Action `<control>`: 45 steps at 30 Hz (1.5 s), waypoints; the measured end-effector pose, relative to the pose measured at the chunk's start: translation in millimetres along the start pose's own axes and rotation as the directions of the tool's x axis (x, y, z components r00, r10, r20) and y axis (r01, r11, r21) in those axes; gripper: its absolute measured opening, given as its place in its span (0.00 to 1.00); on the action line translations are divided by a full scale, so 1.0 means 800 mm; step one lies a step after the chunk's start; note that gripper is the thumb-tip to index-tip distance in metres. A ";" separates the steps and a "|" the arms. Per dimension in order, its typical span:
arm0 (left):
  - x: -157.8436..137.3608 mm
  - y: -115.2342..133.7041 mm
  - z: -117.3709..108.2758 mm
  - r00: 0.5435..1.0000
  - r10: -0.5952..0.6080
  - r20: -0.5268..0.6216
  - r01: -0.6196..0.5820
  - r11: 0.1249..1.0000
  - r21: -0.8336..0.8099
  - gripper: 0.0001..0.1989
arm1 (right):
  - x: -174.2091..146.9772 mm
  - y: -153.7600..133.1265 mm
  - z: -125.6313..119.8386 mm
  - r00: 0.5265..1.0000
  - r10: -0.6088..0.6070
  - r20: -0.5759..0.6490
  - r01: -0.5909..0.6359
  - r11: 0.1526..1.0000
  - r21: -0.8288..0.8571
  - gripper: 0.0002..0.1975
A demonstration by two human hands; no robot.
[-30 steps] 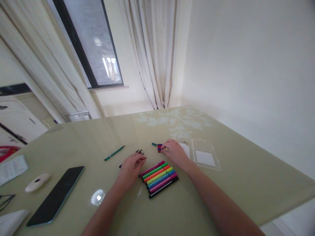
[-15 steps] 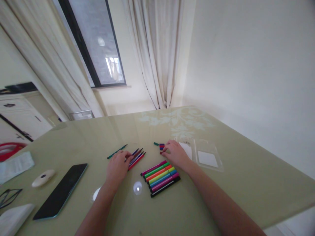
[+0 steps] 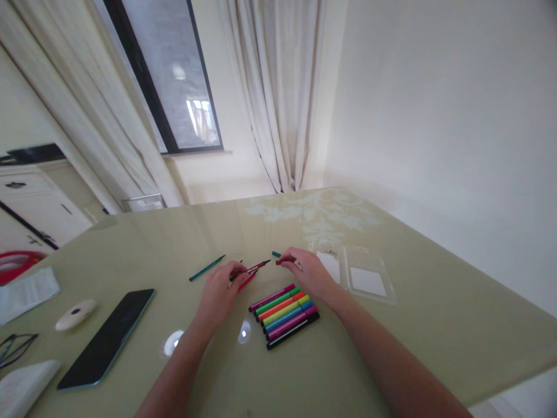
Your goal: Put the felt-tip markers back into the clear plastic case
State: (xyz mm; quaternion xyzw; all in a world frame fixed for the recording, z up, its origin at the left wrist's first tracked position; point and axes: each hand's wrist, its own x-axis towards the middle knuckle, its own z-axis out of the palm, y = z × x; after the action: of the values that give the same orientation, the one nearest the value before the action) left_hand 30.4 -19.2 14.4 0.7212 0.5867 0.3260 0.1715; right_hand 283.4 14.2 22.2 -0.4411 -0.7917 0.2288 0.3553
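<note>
My left hand (image 3: 223,285) is closed on a brown felt-tip pen (image 3: 258,267), its bare tip pointing right. Under it lies a red felt-tip pen (image 3: 247,281); other uncapped pens there are mostly hidden by the fingers. My right hand (image 3: 305,268) pinches a reddish-brown pen cap (image 3: 281,262), a short gap from the brown tip. Just beyond that hand lies a green cap (image 3: 275,254). An uncapped dark green pen (image 3: 207,268) rests left of my left hand. Several capped felt-tip pens (image 3: 285,316) lie side by side in a row, nearer me.
An open clear plastic case (image 3: 387,284) with white cards lies right of my right hand. On the left are a phone (image 3: 108,337), a white oval object (image 3: 76,315), glasses (image 3: 17,350) and a pale blue cloth-like item (image 3: 28,295). A wall borders the table's right side.
My left hand has lifted the brown pen from the group and moved right. My right hand has picked up the reddish-brown cap and brought it left toward the pen tip.
</note>
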 end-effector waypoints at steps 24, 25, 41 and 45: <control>-0.007 0.020 0.012 0.997 0.050 -0.064 -0.058 0.991 -0.119 0.13 | -0.002 -0.005 -0.004 0.997 0.071 0.021 -0.074 0.976 0.207 0.08; -0.007 0.020 0.012 0.997 0.048 -0.065 -0.055 0.992 -0.115 0.13 | -0.002 -0.005 -0.004 0.997 0.071 0.029 -0.076 0.976 0.206 0.08; -0.015 0.030 0.023 0.963 0.077 0.258 -0.084 0.996 0.014 0.12 | 0.003 0.029 -0.004 0.995 0.095 -0.039 -0.103 0.949 -0.297 0.07; -0.010 0.025 0.020 0.963 0.101 0.251 -0.110 0.994 0.021 0.16 | 0.001 0.027 0.002 0.993 0.117 0.022 -0.102 0.934 -0.343 0.06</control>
State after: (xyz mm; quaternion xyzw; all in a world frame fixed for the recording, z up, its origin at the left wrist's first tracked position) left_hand 55.0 -29.8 12.7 0.7897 0.5267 0.2309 0.2137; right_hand 293.4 25.6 7.0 -0.5344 -0.8009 0.1168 0.2435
